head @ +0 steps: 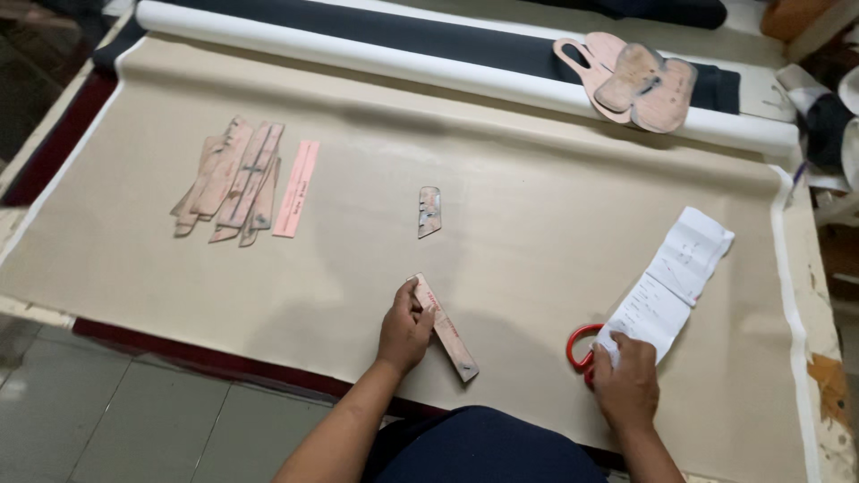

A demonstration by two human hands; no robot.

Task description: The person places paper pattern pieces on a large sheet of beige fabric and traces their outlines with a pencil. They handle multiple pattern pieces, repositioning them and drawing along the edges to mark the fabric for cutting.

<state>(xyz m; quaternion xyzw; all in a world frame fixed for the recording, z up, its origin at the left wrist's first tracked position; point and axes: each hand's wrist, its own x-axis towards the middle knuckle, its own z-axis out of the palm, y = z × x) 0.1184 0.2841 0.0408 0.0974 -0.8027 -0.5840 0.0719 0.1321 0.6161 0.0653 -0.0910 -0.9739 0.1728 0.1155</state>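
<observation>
Long narrow pinkish card strip (445,328) lay slanted on the tan cloth (537,224), near its front edge. Left hand (404,329) curled over the strip's upper end, fingers bent and closed on it, thumb toward the strip's near side. Lower end of the strip free, flat on the cloth, with two small dark marks on it.

Right of the strip: right hand (626,380) pressed down, fingers folded together on the lower corner of a creased white paper slip (671,282). Slip ran up and to the right from that hand, faint handwriting on it, too small to make out. Red scissor handles (578,347) showed just left of the right hand, touching the slip's lower edge, the rest hidden under hand and paper; whether the hand gripped them could not be told.

Above the strip: a short, worn card piece (429,211) alone on the cloth. Far up and left of the strip: a fanned pile of similar long card pieces (231,179), with one pink strip (297,188) at its right side. Far up and right: a stack of broader rounded card patterns (635,80) resting on a white roll (429,64) across the far side of the bench.
</observation>
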